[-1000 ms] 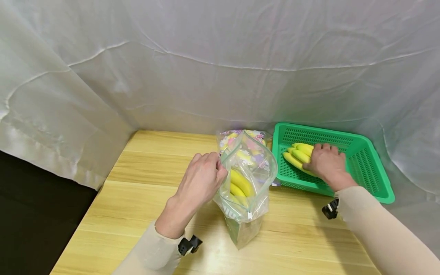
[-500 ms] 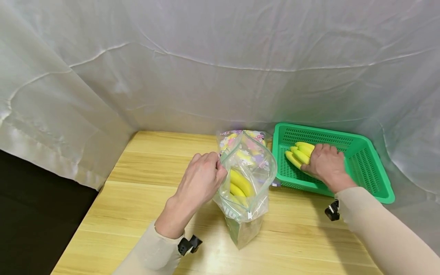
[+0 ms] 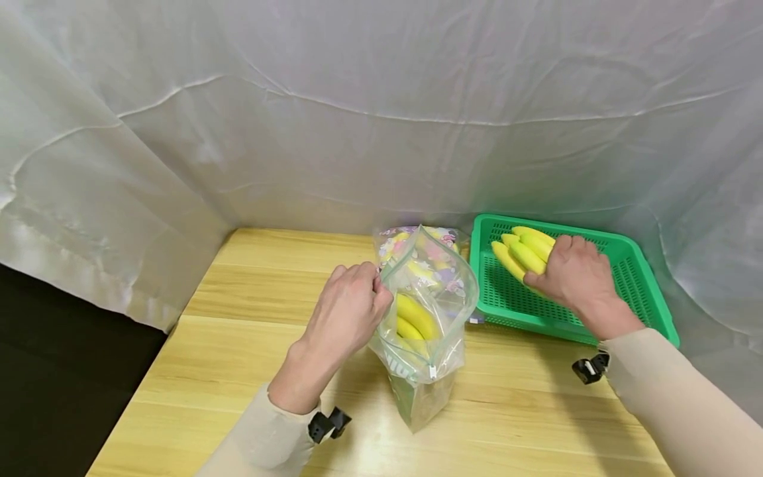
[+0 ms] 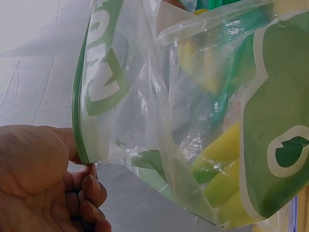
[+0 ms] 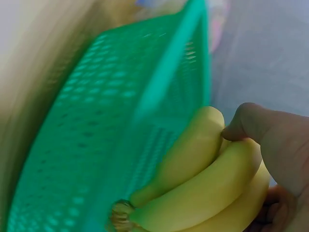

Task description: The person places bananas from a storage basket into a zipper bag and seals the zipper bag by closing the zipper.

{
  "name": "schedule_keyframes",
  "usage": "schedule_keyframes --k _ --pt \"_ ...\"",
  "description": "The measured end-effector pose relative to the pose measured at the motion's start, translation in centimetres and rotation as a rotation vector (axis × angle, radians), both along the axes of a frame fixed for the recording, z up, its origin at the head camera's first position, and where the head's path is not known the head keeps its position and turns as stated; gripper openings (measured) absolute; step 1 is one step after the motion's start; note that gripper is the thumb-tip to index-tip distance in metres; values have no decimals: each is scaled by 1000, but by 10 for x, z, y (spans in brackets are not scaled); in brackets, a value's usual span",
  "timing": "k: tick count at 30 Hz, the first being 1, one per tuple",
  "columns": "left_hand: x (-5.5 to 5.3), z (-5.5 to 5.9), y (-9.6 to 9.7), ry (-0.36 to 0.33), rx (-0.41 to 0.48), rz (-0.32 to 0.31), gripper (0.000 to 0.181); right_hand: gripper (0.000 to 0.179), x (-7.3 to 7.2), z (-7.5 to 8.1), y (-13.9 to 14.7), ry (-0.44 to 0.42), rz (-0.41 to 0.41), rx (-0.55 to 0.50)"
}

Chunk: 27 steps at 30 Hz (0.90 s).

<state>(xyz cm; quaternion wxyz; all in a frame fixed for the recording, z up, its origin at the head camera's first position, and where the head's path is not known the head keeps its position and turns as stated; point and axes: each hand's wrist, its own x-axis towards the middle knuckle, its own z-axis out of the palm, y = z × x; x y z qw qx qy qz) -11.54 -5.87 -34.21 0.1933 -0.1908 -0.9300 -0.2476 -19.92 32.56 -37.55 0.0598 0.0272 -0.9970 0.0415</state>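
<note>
My left hand [image 3: 352, 305] pinches the rim of a clear zip bag [image 3: 426, 401], which stands upright with its mouth wide. Bananas [image 3: 417, 318] lie inside it. In the left wrist view the bag's green print [image 4: 282, 101] shows, and the thumb and fingers of the left hand [image 4: 43, 169] meet at its zip edge. My right hand [image 3: 578, 275] grips a bunch of bananas [image 3: 527, 255] over the green basket [image 3: 656, 301]. Up close in the right wrist view, the thumb presses on the bunch [image 5: 203, 193] near the banana tips, and the brown stem end points away.
Behind the bag, a colourful printed plastic package [image 3: 393, 245] lies against the basket's left side. Both sit on a wooden table [image 3: 238, 371]. A pale curtain [image 3: 357, 132] hangs along the back and sides.
The right hand has raised the banana bunch up from the basket's floor, its wrist shifting slightly to the right. The left hand and the bag have stayed in place.
</note>
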Motion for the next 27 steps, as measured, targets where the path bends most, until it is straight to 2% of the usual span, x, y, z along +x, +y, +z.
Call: schedule_keyframes --k 3,10,15,19,23,27 --pt "0 2 1 -34 21 17 22 65 9 14 -9 20 -9 -79" --pt "-1 6 5 -81 103 47 19 73 39 57 -39 -42 -98 -335" --pt "-1 8 8 -101 123 51 16 78 60 85 -56 -28 -146 -437" --pt "0 8 10 -111 118 55 16 78 73 101 -63 13 -170 -513" --pt "1 8 13 -121 114 50 16 68 85 112 -68 63 -174 -622" --pt "2 9 16 -129 120 45 17 46 96 119 -73 123 -149 -770"
